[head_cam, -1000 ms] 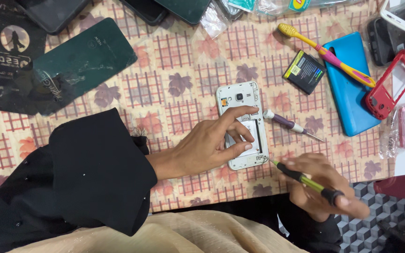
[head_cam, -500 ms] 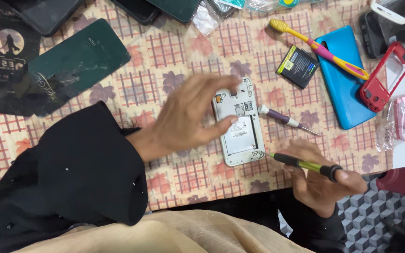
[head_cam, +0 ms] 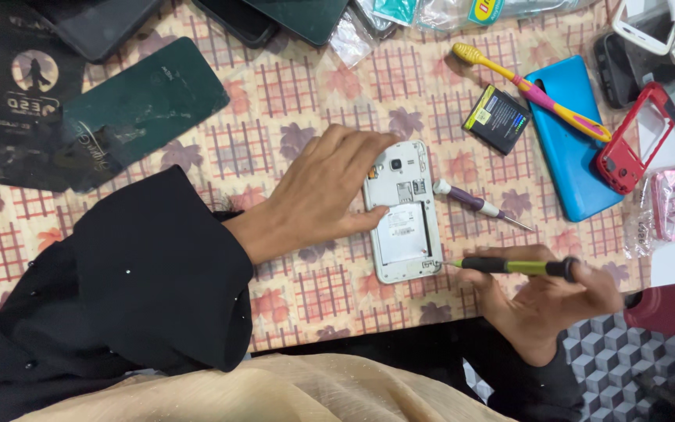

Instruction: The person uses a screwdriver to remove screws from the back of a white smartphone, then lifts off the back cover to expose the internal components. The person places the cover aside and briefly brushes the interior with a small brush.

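The opened white phone (head_cam: 402,211) lies back-up at the frame's centre on the patterned tablecloth (head_cam: 314,109). My left hand (head_cam: 318,195) steadies its left edge, fingers spread. My right hand (head_cam: 544,301), lower right, clamps a green-handled screwdriver (head_cam: 509,266), tip at the phone's lower corner. A purple screwdriver (head_cam: 474,203) lies just beside.

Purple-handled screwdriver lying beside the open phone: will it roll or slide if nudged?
Probably rolls: the purple-handled screwdriver looks round and slim, lying loose on the flat tablecloth. Likely light and stiff, so a small knock would shift it. The cloth may damp sliding somewhat.
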